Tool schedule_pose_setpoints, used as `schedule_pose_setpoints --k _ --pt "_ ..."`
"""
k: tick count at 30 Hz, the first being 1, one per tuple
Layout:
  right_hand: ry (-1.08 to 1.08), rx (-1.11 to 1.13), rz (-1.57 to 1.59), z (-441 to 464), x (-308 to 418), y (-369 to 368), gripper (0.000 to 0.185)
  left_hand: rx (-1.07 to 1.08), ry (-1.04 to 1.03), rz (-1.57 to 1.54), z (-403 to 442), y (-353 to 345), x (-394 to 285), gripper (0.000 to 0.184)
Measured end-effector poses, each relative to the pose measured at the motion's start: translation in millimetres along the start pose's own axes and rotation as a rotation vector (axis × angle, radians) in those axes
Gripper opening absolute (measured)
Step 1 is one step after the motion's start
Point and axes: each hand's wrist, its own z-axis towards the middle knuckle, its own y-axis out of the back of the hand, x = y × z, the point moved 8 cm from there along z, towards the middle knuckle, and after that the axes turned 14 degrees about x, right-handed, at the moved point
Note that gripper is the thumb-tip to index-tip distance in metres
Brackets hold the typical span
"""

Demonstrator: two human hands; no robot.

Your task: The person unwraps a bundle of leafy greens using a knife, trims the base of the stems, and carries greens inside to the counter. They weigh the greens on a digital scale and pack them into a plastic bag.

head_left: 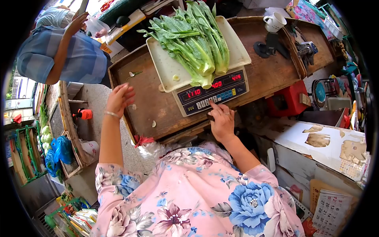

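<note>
Several heads of leafy green vegetable (191, 43) lie in the white tray (162, 73) of a digital scale (213, 93), whose red digits are lit. At the scale's keypad (203, 103), my right hand (222, 120) has its index finger on or just above the keys; something dark, which I cannot make out, shows beside the curled fingers. My left hand (121, 98) is raised left of the scale, over the wooden table's (264, 79) left edge. Its fingers are apart and nothing is in them.
Another person (67, 51) in a blue shirt stands at the upper left. A white mug (274, 22) and a black stand (271, 46) are at the table's back right. A red stool (286, 100) is right of the table, and a blue bag (64, 150) hangs at the left.
</note>
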Motion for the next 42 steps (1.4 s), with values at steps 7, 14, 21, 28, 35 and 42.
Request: schedule_pose_setpoints --k 7,14,21,28,35,42 --pt "0.19 0.265 0.354 -23.9 37.0 -55.2 0.022 -0.308 0.033 -0.164 -58.1 80.5 91.2 0.024" --pt "-0.009 0.455 0.232 -6.2 65.8 -112.3 0.023 -0.315 0.053 -0.249 -92.5 95.6 125.7 0.024" --pt "0.066 0.055 -0.053 68.9 114.7 -108.3 0.047 -0.274 0.001 -0.333 -150.8 127.4 147.2 0.028" --pt "-0.035 0.152 0.427 -3.4 147.0 -155.9 0.012 -0.482 0.055 -0.436 -243.6 201.7 218.5 0.025" --pt "-0.134 0.644 0.365 -117.0 182.6 -264.6 0.015 -0.51 0.09 -0.52 -290.0 228.3 275.1 0.023" --pt "0.373 0.744 0.16 -49.5 295.4 -330.8 0.016 -0.555 0.15 -0.635 -336.2 233.2 336.3 0.019"
